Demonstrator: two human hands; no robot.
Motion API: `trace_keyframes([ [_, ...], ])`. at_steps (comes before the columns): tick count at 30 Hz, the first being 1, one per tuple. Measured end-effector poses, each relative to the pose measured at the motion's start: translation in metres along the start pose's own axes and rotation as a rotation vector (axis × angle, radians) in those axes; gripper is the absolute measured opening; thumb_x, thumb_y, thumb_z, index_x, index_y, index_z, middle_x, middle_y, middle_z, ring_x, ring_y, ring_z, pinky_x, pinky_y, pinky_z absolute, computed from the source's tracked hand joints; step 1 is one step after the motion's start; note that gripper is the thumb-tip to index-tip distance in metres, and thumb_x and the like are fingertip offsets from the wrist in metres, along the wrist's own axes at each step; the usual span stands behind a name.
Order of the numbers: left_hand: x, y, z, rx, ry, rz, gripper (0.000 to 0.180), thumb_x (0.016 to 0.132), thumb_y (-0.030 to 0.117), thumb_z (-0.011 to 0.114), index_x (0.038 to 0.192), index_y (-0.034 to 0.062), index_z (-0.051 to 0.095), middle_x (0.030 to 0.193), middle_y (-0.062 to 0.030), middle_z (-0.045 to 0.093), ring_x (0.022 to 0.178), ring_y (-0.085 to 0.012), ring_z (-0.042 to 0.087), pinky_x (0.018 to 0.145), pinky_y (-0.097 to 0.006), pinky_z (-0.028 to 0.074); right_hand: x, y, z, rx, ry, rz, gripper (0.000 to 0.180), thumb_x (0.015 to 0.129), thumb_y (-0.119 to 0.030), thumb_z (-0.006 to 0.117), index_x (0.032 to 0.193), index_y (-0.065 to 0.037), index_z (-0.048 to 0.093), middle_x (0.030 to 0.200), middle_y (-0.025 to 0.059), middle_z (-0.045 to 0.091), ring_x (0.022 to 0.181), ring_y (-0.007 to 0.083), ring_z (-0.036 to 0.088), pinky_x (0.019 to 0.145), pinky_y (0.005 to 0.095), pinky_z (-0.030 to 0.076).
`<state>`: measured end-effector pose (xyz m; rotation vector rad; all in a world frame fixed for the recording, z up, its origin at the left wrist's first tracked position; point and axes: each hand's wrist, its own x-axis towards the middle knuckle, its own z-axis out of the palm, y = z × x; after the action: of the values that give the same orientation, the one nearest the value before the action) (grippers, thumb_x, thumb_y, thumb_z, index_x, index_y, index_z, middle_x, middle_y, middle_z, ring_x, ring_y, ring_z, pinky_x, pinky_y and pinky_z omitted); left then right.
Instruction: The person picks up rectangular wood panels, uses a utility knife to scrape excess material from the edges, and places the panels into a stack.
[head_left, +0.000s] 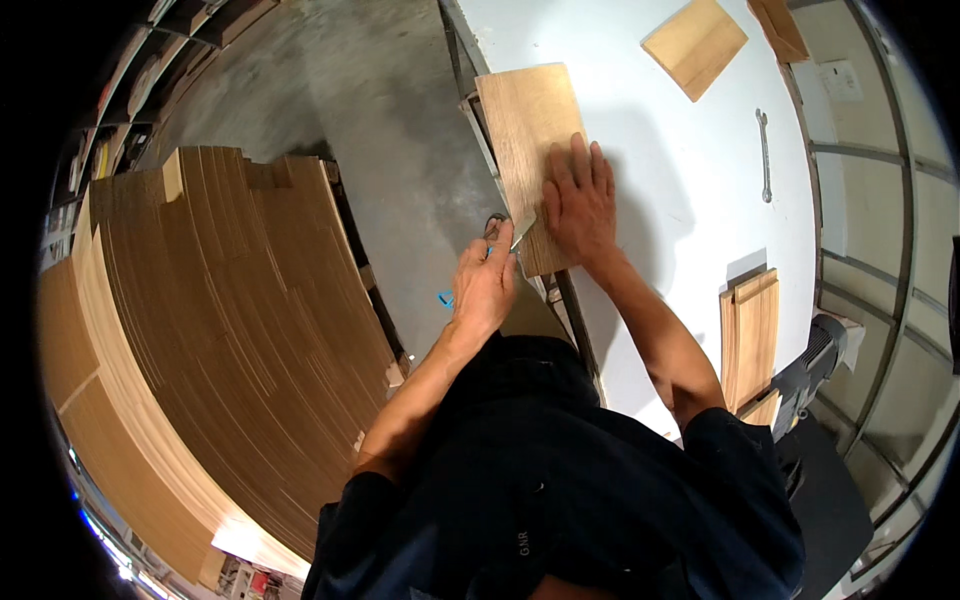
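white table [690, 170] — right hand [578, 200] on board [528, 130]

Beyond the right hand [578, 205] pressing the wood panel [530, 150], bare white table [680, 200] lies open as far as a square board [695, 45] and a spanner [765, 155]; nearer the body on that side, stacked strips [750, 335] block the way; left of the left hand [485, 290], concrete floor [400, 150] is free up to the veneer stack [220, 350].

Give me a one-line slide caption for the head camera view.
Right hand flat on a wooden panel at the white table's edge; left hand holds a small tool against it.
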<state>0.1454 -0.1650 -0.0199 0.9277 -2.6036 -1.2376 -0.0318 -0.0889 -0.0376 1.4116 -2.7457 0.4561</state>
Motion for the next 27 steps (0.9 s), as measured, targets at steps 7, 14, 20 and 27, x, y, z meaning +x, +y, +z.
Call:
trace_keyframes([
  [7,-0.018,0.016,0.008,0.003,0.103,-0.066,0.049,0.087,0.007,0.061,0.135,0.0109,0.052,0.121,-0.0180,0.061,0.094,-0.0332,0.061,0.082,-0.042,0.052,0.000,0.003,0.003,-0.008,0.079,-0.050,0.049,0.091,-0.025,0.054,0.137,-0.011,0.044,0.144,0.0163,0.036,0.131,0.0417,0.033,0.109,0.0514,0.028],
  [14,-0.013,0.022,0.012,-0.017,0.167,-0.148,0.042,0.090,0.010,0.058,0.132,0.0143,0.057,0.076,-0.0152,0.052,0.065,-0.0304,0.055,0.063,-0.040,0.047,-0.002,0.007,0.008,0.035,0.153,-0.096,0.057,0.086,-0.025,0.062,0.139,-0.012,0.042,0.145,0.0147,0.036,0.131,0.0402,0.034,0.108,0.0503,0.029],
  [20,0.002,0.024,0.007,-0.009,0.139,-0.211,0.041,0.089,0.013,0.058,0.130,0.0153,0.059,0.079,-0.0168,0.054,0.068,-0.0349,0.057,0.064,-0.044,0.047,-0.004,0.009,0.011,0.080,0.186,-0.104,0.060,0.083,-0.022,0.067,0.137,-0.012,0.044,0.144,0.0152,0.037,0.131,0.0400,0.035,0.108,0.0503,0.029],
  [27,0.025,0.014,0.005,0.007,0.172,-0.158,0.041,0.089,0.014,0.057,0.131,0.0160,0.058,0.078,-0.0197,0.055,0.069,-0.0373,0.058,0.066,-0.045,0.047,-0.003,0.007,0.007,0.082,0.192,-0.116,0.061,0.081,-0.021,0.069,0.136,-0.009,0.045,0.142,0.0172,0.038,0.128,0.0419,0.037,0.105,0.0508,0.032],
])
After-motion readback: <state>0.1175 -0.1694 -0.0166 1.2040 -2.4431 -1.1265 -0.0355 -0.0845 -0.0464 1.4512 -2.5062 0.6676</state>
